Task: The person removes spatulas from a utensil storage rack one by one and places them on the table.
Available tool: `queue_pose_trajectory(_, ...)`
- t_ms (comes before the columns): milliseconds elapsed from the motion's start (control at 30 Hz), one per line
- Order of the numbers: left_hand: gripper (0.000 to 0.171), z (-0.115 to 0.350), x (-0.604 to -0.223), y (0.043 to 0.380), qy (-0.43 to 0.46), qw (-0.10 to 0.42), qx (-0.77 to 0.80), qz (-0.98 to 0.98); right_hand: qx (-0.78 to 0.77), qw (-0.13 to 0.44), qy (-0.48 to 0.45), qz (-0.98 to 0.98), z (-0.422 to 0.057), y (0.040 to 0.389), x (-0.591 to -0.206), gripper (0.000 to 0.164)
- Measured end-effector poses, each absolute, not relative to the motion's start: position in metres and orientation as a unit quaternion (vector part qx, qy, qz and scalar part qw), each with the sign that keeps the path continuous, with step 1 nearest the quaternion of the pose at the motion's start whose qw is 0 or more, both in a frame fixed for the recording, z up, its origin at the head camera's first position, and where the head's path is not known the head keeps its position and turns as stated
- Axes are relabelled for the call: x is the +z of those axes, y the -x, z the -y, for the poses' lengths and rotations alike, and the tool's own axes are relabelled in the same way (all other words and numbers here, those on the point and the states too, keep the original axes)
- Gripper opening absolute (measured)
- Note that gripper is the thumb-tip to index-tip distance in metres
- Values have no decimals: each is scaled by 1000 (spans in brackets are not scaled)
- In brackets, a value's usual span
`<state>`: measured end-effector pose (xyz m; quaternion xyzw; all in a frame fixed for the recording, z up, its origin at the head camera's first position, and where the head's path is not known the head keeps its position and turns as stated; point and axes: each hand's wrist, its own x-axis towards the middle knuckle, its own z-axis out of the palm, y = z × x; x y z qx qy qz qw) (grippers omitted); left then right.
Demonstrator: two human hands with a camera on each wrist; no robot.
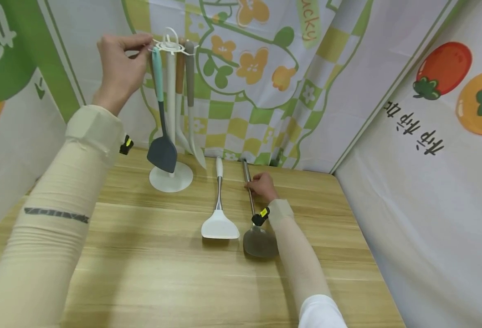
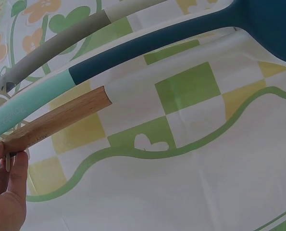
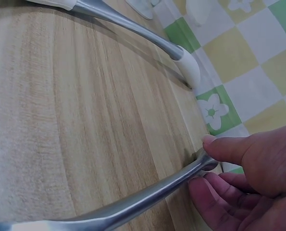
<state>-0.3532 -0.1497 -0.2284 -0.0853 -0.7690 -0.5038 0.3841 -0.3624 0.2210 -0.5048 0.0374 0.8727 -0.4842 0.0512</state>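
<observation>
I had the left hand pinching the end of a wooden handle atop the white rack near the worktop's back edge, where a teal-handled turner hung. My right hand grasped the steel turner, which lay with its handle end toward that edge, just right of a white-headed turner.

The left arm stretches from the lower left of the head view towards the upper left, where the left hand pinches between thumb and fingertips. The right arm rises from the bottom edge, its right hand just below centre, thumb opposite bent fingers.
</observation>
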Motion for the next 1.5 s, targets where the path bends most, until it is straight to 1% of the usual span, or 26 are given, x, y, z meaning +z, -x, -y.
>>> queue_pose_trajectory(500, 23, 149, -224, 356, 97, 372, -503, 774, -477, 62, -32, -876, -223, 358, -499, 58)
queue_pose_trajectory(767, 26, 150, -224, 355, 98, 368, -495, 781, -475, 67, -28, -877, -224, 357, -499, 53)
queue_pose_trajectory(833, 29, 151, -225, 353, 101, 370, -488, 784, -473, 66, -28, -878, -223, 357, -499, 48)
queue_pose_trajectory(967, 33, 153, -226, 351, 98, 361, -484, 791, -474, 64, -28, -878, -223, 356, -498, 45)
queue_pose_trajectory(1133, 32, 155, -225, 350, 88, 336, -501, 792, -474, 67, -29, -877, -223, 356, -498, 53)
queue_pose_trajectory(1233, 32, 155, -225, 350, 89, 333, -504, 792, -474, 70, -29, -877, -223, 355, -498, 58)
queue_pose_trajectory(1500, 34, 158, -227, 352, 97, 337, -494, 796, -490, 63, -44, -869, -223, 355, -495, 58)
